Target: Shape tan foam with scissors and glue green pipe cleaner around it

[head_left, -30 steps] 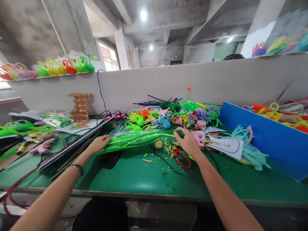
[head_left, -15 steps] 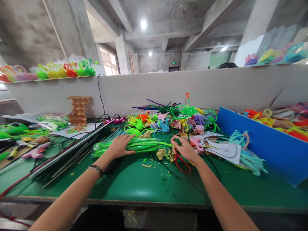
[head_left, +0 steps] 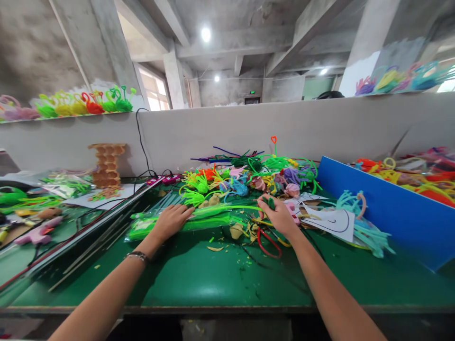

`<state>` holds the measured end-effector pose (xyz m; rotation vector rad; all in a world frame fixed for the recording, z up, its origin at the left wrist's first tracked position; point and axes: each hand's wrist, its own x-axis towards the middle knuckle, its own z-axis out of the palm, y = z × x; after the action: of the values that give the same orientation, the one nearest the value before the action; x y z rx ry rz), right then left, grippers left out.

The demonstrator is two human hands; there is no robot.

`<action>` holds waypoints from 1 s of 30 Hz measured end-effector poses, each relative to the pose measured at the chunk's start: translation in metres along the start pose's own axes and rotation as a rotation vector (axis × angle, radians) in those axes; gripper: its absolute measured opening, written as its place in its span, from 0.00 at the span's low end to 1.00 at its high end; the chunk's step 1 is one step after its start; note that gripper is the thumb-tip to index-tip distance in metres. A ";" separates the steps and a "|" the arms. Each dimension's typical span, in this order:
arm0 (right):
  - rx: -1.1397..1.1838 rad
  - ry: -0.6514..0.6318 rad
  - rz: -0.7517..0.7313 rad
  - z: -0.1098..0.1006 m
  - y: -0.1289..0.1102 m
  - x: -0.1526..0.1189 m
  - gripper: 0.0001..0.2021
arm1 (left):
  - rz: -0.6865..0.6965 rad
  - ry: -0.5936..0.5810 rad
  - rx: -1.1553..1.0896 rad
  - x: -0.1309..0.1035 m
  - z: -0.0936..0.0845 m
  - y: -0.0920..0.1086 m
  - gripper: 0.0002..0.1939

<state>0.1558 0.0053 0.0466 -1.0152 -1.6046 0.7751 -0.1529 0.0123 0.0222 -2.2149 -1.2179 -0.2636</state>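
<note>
My left hand [head_left: 172,221] lies palm down on a clear plastic bag [head_left: 213,219] of bright green pipe cleaners, its fingers stretched over the bag. My right hand [head_left: 277,216] is closed, with thumb and forefinger pinching the tip of a green pipe cleaner [head_left: 243,207] that reaches out of the bag's right end. Something dark green also shows within its curled fingers; I cannot make out what it is. Just below this hand are red-handled scissors [head_left: 269,244], their blades partly hidden. Crumpled tan scraps [head_left: 236,231] lie between the bag and the scissors.
Behind the bag is a heap of coloured pipe-cleaner pieces [head_left: 234,182]. White paper cutouts [head_left: 330,222] and a pale turquoise bundle [head_left: 369,237] lie right, before a blue board [head_left: 387,208]. Thin sticks [head_left: 88,251] and a pink glue gun [head_left: 39,237] are left.
My right hand has moved away from my left, drawing the green pipe cleaner further out to the right. My left hand's fingers are closer together on the bag. The view has shifted slightly.
</note>
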 end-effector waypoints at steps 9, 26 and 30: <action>0.226 0.239 0.005 -0.027 -0.003 0.005 0.17 | -0.024 0.024 0.029 -0.004 -0.003 -0.009 0.15; 0.376 0.981 -0.256 -0.079 -0.045 -0.006 0.10 | -0.569 -0.051 0.032 0.009 -0.022 -0.047 0.20; 0.291 0.961 -0.299 -0.073 -0.047 -0.008 0.08 | -0.665 -0.018 -0.035 0.015 -0.007 -0.047 0.22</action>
<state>0.2168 -0.0230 0.1022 -0.7284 -0.7482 0.2199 -0.1819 0.0379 0.0537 -1.7718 -1.9412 -0.5255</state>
